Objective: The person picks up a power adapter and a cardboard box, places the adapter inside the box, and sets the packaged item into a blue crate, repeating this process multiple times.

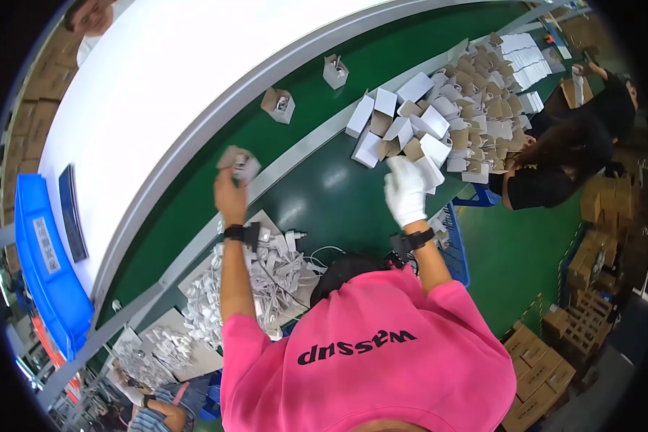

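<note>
My bare left hand [230, 196] is closed on a small open carton [246, 167] over the green conveyor belt [194, 173]. Its brown flaps stand up, and something white and metallic shows inside. My right hand [405, 193], in a white glove, is at the near edge of a pile of white boxes [415, 90]. Its fingers are bent against a white box [430, 173] there; the glove hides part of the grip. Both wrists wear black bands. Farther along the belt stand two more open cartons, one carton [279, 108] nearer and another carton [335, 73] beyond.
White cables and adapters [248, 284] lie heaped by my left forearm. Many open boxes [486, 101] crowd the right end of the table. A co-worker in black [565, 158] sits there; another person's arm [165, 414] shows lower left. A blue bin [47, 259] stands far left.
</note>
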{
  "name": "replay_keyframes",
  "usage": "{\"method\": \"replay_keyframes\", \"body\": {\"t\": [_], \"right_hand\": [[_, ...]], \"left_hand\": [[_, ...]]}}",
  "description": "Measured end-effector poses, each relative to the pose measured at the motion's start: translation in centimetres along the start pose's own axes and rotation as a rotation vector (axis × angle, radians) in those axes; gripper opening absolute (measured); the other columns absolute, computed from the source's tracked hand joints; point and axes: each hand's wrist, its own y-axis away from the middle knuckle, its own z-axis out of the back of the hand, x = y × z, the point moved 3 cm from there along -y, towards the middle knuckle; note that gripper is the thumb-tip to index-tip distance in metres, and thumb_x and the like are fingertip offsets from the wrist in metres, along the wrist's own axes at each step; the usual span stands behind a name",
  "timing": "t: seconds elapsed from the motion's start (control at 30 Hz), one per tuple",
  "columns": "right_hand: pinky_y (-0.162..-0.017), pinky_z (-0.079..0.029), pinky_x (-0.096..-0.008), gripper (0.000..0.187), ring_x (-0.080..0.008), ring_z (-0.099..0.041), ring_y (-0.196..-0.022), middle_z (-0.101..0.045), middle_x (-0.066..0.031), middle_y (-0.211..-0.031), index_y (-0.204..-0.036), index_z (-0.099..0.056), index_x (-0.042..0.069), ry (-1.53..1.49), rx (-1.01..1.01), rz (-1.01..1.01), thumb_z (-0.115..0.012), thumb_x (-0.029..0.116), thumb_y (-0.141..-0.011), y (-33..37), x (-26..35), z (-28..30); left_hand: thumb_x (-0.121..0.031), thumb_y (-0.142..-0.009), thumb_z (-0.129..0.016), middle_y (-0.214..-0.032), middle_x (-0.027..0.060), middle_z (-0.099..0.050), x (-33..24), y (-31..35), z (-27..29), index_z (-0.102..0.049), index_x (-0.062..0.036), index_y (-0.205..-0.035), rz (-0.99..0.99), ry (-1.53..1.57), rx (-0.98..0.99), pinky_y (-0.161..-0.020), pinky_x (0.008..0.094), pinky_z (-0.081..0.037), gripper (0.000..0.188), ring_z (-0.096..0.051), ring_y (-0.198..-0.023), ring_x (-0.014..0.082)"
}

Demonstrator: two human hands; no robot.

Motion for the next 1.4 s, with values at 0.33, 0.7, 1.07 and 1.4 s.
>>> {"method": "replay_keyframes", "body": {"t": [0.33, 0.7, 1.07, 1.4], "right_hand": [[-0.086, -0.047, -0.0452, 0.072, -0.0384, -0.055, -0.103, -0.056, -0.0184, -0.116, -0.135, -0.038, 0.006, 0.336, 0.182, -0.434, -0.073, 0.018, -0.074, 1.7, -9.8, -0.6], [-0.096, -0.045, -0.0444, 0.052, -0.0410, -0.052, -0.114, -0.054, -0.0229, -0.125, -0.128, -0.049, 0.002, -0.599, 0.230, -0.283, -0.065, 0.020, -0.083, 7.3, -3.0, -5.8], [-0.096, -0.045, -0.0356, 0.048, -0.0270, -0.056, -0.115, -0.059, -0.0132, -0.126, -0.128, -0.054, 0.005, -0.730, 0.901, 0.052, -0.063, 0.032, -0.089, 10.1, 9.9, -4.7], [-0.084, -0.050, -0.0340, 0.055, -0.0203, -0.060, -0.099, -0.059, -0.0118, -0.116, -0.134, -0.040, 0.008, -1.862, 1.233, -0.286, -0.068, 0.020, -0.087, 9.9, 20.9, 1.7]], "left_hand": [[-0.013, -0.083, -0.066, -0.117, 0.0191, -0.058, 5.9, -1.7, 3.7, -0.053, -0.0036, -0.123, 0.149, -0.084, -0.252, -0.092, 0.0416, -0.045, 0.043, -0.054, -0.112, 0.0364], [-0.024, -0.078, -0.070, -0.114, 0.0098, -0.062, 4.6, 12.7, -0.4, -0.057, -0.0237, -0.125, 0.039, -0.354, 0.620, -0.102, 0.0534, -0.035, 0.049, -0.055, -0.114, 0.0328], [0.009, -0.072, -0.065, -0.108, 0.0108, -0.064, -6.7, 12.2, 12.1, -0.070, -0.0066, -0.101, -0.135, 0.540, 0.560, -0.091, 0.0333, -0.047, 0.033, -0.060, -0.101, 0.0270], [-0.002, -0.081, -0.068, -0.127, 0.0140, -0.057, -12.3, 16.0, 14.2, -0.059, -0.0044, -0.119, -0.148, 1.278, 0.376, -0.102, 0.0381, -0.038, 0.039, -0.050, -0.121, 0.0254]]}}
